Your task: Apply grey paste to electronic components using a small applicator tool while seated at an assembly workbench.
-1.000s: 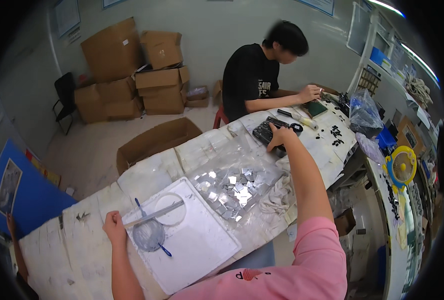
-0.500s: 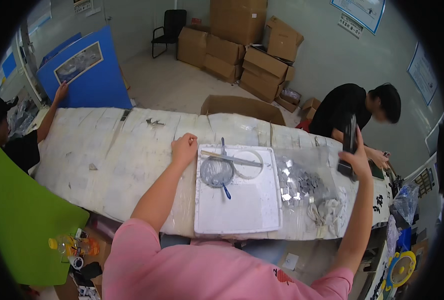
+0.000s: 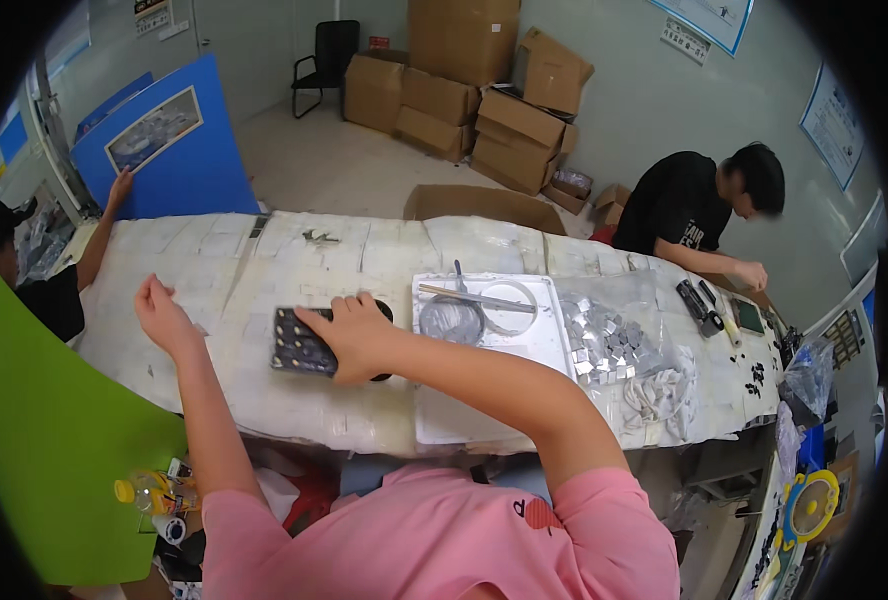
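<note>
My right hand (image 3: pixel 364 338) is wrapped over a dark block (image 3: pixel 300 343) dotted with rows of pale spots, just left of a white tray (image 3: pixel 454 432). A rounded black end shows past its fingers; the palm hides the middle. Farther left, my left hand (image 3: pixel 167 315) hovers over the table, its fingers pressed together. Whether it pinches anything small is too fine to tell. In the tray lie a round grey disc (image 3: pixel 452 320), a pale ring (image 3: pixel 531 322) and a thin stick (image 3: pixel 479 298) across them. My right forearm crosses above the tray.
Right of the tray lie a clear bag with several small silvery squares (image 3: pixel 614 345), a white cloth bundle (image 3: pixel 660 398) and a black tool (image 3: pixel 699 308). Co-workers sit at the far right (image 3: pixel 679 205) and far left (image 3: pixel 44 290). A green panel (image 3: pixel 54 440) borders the left.
My right hand has swung from the table's right side, across the tray, to its left with the dark block. My left hand has moved left, away from the tray.
</note>
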### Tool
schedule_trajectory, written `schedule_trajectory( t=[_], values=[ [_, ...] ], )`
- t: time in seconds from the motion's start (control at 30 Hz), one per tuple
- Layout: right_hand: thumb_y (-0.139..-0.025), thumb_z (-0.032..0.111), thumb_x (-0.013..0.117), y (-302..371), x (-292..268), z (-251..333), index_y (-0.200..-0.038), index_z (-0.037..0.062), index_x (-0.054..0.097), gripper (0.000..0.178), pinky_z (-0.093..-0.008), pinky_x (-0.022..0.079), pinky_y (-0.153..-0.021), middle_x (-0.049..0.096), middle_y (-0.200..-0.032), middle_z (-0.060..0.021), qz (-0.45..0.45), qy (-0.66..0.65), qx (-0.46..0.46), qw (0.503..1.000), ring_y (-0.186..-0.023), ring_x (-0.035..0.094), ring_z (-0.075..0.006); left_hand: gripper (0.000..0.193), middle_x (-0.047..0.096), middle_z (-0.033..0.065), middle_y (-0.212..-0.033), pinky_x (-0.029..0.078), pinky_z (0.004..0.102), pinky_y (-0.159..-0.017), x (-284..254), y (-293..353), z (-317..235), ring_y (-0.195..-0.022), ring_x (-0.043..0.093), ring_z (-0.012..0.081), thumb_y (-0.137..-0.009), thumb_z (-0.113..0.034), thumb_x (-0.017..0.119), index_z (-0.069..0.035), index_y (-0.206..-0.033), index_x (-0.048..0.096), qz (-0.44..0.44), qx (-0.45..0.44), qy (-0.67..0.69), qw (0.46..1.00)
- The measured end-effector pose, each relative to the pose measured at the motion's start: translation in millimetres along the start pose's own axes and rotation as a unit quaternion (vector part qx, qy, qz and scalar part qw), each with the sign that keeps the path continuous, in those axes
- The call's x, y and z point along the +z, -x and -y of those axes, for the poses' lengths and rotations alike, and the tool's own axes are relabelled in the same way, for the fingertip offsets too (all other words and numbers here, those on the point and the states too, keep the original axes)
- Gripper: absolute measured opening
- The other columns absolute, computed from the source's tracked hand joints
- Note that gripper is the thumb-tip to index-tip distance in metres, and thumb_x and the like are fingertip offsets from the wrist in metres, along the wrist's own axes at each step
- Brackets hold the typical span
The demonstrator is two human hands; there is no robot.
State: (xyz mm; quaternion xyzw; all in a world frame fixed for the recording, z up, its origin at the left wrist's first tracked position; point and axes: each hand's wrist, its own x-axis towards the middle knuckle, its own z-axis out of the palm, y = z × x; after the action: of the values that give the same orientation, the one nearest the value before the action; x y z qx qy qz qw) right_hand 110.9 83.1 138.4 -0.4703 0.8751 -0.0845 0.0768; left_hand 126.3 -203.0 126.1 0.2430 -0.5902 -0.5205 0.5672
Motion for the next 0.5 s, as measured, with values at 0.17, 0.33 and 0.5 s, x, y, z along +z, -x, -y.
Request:
schedule_trajectory(
  t=[0.17,0.33,0.5],
  values=[
    [-0.065,0.050,0.076,5.4,25.3,-18.5,-0.141,0.0136,0.043,0.090,-0.0551,0.019,-0.111,0.047,-0.127,-0.0282,-0.067,0.058,-0.079,0.993,-0.122,0.042,-0.0418,0.023,0.060,0.0101,-0.093,0.045,0.0319,-0.083,-29.2,106.9,3.1,-0.089,0.057,0.0189,-0.090,-0.014,0.060,-0.001,-0.109,0.059,0.358,0.077,-0.137,0.921],
    [-0.079,0.024,0.074,113.8,-28.6,-71.4,-0.111,0.0080,0.064,0.037,-0.0429,0.035,-0.097,0.058,-0.117,-0.0150,-0.363,-0.020,0.011,0.931,-0.113,0.050,-0.0328,0.063,0.049,0.0189,-0.127,0.029,0.0491,-0.101,-19.1,164.1,-10.4,-0.117,0.045,0.0355,-0.074,-0.033,0.073,-0.004,-0.126,0.051,0.462,0.309,-0.207,0.805],
    [-0.086,0.005,0.063,248.8,-5.1,-133.9,-0.094,0.0003,0.065,0.010,-0.0289,0.046,-0.077,0.063,-0.095,-0.0104,-0.479,-0.055,0.225,0.847,-0.087,0.060,-0.0222,0.067,0.046,0.0207,-0.130,0.028,0.0483,-0.102,-5.3,173.9,-33.8,-0.120,0.043,0.0362,-0.073,-0.037,0.073,-0.006,-0.128,0.050,0.484,0.300,-0.209,0.795]
  ],
)
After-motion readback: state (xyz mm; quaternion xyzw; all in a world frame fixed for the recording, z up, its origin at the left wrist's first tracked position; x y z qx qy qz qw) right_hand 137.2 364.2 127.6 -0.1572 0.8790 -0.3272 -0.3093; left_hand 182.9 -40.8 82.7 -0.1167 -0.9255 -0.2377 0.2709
